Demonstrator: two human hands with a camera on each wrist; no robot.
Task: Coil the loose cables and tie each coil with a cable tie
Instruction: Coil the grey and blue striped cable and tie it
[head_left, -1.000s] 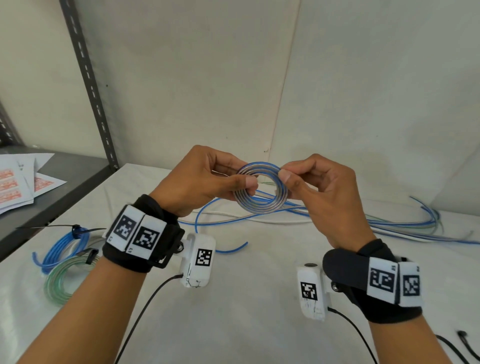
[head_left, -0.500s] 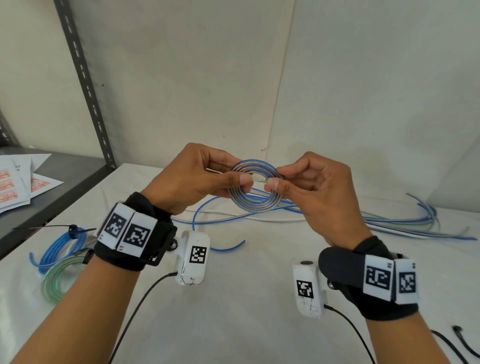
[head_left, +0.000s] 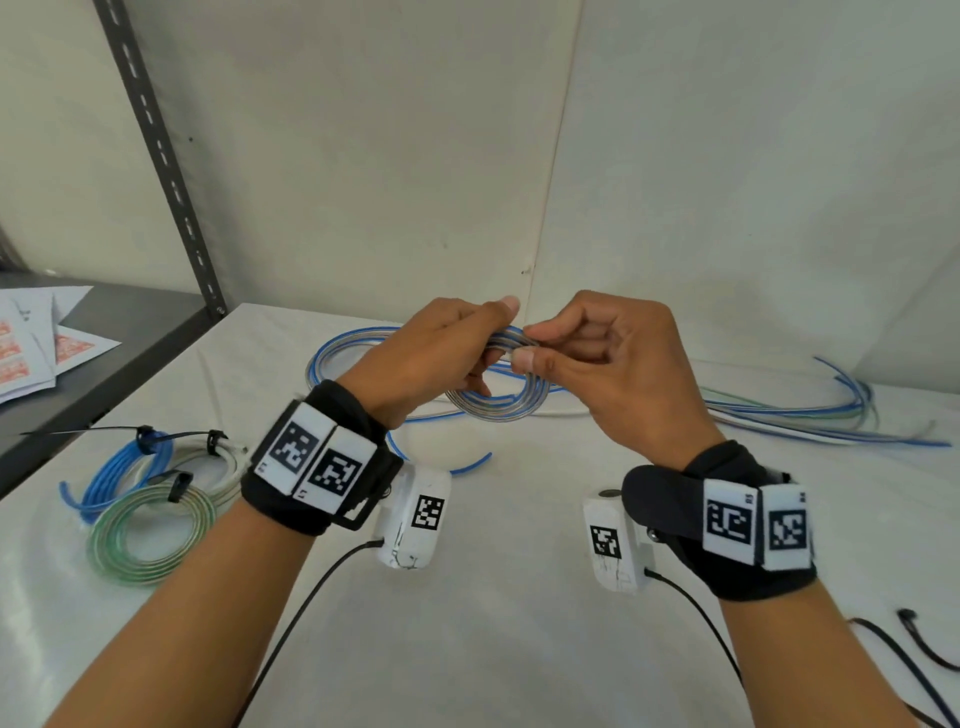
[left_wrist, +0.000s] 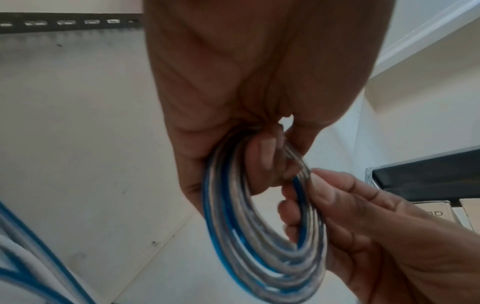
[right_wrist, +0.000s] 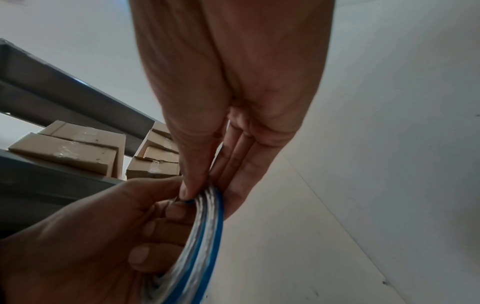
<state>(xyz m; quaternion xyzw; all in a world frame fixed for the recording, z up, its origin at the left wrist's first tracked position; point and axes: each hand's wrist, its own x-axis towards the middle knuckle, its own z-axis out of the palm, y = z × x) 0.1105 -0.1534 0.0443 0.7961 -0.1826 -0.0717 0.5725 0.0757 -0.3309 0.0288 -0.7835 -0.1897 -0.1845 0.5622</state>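
While both hands are raised above the counter (head_left: 493, 597), the left hand (head_left: 431, 358) has its fingers (left_wrist: 265, 152) curled through and round the top of a small blue-and-clear coil (head_left: 498, 410), gripping it, and the right hand (head_left: 608, 374) pinches the same coil at its upper edge between thumb and fingers (right_wrist: 187, 185), just beside the left fingertips. In the left wrist view the coil (left_wrist: 262, 236) hangs below the left fingers as several stacked turns, the right fingers closed on its far side. In the right wrist view the coil (right_wrist: 205, 236) runs down from the pinch, with the left hand (right_wrist: 91, 236) wrapped round it from the side. Beyond the fingers, loose blue and clear cables (head_left: 779, 410) lie on the counter, trailing away to the right. Well to the left of the left fingers lie three tied coils (head_left: 150, 499), blue, whitish and green, each bound with a black cable tie (head_left: 179, 486). Near the right forearm, loose black ties (head_left: 919, 644) lie at the counter's edge.
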